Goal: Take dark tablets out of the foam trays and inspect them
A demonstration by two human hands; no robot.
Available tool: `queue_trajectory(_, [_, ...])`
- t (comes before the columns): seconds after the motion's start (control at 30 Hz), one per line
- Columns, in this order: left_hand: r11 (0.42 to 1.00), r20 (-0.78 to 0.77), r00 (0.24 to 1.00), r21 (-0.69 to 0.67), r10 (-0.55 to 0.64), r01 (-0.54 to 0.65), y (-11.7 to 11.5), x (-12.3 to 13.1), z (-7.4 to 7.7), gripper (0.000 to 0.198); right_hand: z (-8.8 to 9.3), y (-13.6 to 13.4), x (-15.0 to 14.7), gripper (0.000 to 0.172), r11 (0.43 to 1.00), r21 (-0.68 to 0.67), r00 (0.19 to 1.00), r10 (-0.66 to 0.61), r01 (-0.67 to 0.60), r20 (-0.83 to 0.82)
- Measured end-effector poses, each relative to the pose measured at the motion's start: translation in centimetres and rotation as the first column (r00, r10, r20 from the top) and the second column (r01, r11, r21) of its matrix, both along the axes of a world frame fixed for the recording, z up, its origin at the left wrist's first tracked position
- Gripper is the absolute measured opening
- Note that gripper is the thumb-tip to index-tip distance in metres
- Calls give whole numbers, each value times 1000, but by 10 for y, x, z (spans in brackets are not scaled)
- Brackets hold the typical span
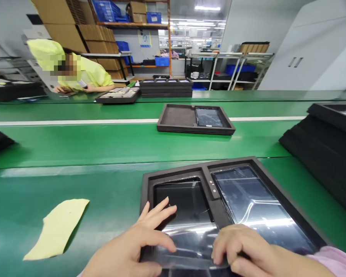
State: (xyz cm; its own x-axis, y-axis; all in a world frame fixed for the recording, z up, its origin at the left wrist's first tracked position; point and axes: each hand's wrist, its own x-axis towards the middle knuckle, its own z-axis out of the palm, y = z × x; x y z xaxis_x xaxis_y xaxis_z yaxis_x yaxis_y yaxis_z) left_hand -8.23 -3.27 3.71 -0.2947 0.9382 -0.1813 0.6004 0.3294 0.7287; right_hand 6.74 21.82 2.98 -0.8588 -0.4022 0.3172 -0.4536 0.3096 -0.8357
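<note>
In front of me lies a black foam tray (145, 188) with two compartments. A dark glossy tablet (187, 200) is in the left compartment, and a second tablet (256, 196) with a reflective screen is in the right one. Clear protective film (187, 256) covers the near part of the left tablet, its lower edge catching the light. My left hand (138, 240) is open, fingers spread over the left side of that tablet. My right hand (242, 244) is closed, its curled fingers pinching the film's near right corner; the fingertips are partly hidden.
A yellow paper piece (59, 229) lies on the green bench at left. Beyond, another foam tray (175, 115) holding one tablet sits on the green belt (109, 142). Black trays (320, 150) are stacked at right. A co-worker (86, 71) in yellow works across the line.
</note>
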Motion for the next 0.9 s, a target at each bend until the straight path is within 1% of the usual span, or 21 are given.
queue_trajectory(0.03, [1000, -6, 1000, 5, 22, -22, 1, -2, -2, 24, -5, 5, -3, 29, 997, -46, 998, -62, 63, 14])
queue_trajectory(0.07, [998, -11, 998, 31, 56, -55, 3, -5, -4, 17, -10, 10, -6, 29, 990, -58, 991, -125, 127, 39])
queue_trajectory(0.1, [991, -14, 994, 76, 109, -107, 5, -7, -7, 16, -14, 14, -10, 28, 981, -27, 979, -191, 193, 66])
queue_trajectory(0.17, [952, -31, 967, 187, 254, -244, 9, -14, -13, 21, -20, 19, -16, 26, 950, 125, 953, -297, 287, 69])
queue_trajectory(0.2, [922, -56, 941, 224, 335, -315, 11, -17, -17, 22, -22, 20, -18, 28, 931, 217, 950, -309, 292, 48])
queue_trajectory(0.23, [891, -98, 904, 242, 417, -385, 14, -20, -21, 23, -23, 20, -21, 30, 917, 299, 958, -285, 264, 28])
queue_trajectory(0.27, [860, -157, 857, 244, 490, -448, 17, -23, -26, 22, -23, 20, -23, 33, 910, 362, 974, -226, 204, 19])
queue_trajectory(0.33, [801, -279, 751, 199, 598, -564, 23, -28, -36, 15, -24, 18, -25, 39, 911, 409, 997, -74, 56, 27])
queue_trajectory(0.37, [763, -319, 699, 158, 640, -627, 27, -30, -41, 20, -24, 17, -25, 42, 913, 409, 999, -17, 1, 34])
queue_trajectory(0.4, [721, -339, 656, 109, 674, -684, 30, -31, -44, 33, -25, 17, -25, 43, 911, 412, 999, 24, -31, 24])
queue_trajectory(0.43, [681, -344, 626, 55, 699, -730, 33, -33, -47, 49, -26, 17, -25, 45, 903, 428, 999, 36, -27, -11])
queue_trajectory(0.47, [649, -338, 610, 4, 716, -760, 35, -34, -49, 63, -28, 18, -24, 47, 888, 460, 997, 26, 10, -72])
queue_trajectory(0.5, [630, -328, 604, -35, 726, -776, 37, -35, -51, 73, -30, 20, -24, 46, 864, 498, 989, 3, 71, -147])
queue_trajectory(0.53, [624, -319, 607, -57, 728, -779, 38, -35, -51, 79, -32, 21, -24, 43, 836, 532, 974, -14, 134, -224])
queue_trajectory(0.6, [635, -308, 624, -75, 718, -768, 39, -36, -51, 83, -37, 24, -24, 28, 788, 566, 937, -37, 241, -347])
queue_trajectory(0.67, [649, -295, 642, -88, 708, -756, 39, -35, -50, 83, -42, 26, -27, 10, 770, 557, 910, -73, 312, -409])
queue_trajectory(0.7, [653, -288, 650, -97, 704, -751, 40, -35, -49, 84, -45, 25, -29, 8, 767, 538, 895, -106, 351, -433])
queue_trajectory(0.8, [650, -273, 660, -138, 700, -747, 41, -32, -46, 85, -53, 22, -36, 22, 748, 474, 861, -256, 465, -439])
queue_trajectory(0.9, [644, -258, 665, -172, 701, -745, 43, -29, -43, 87, -59, 20, -44, 36, 727, 399, 825, -435, 559, -361])
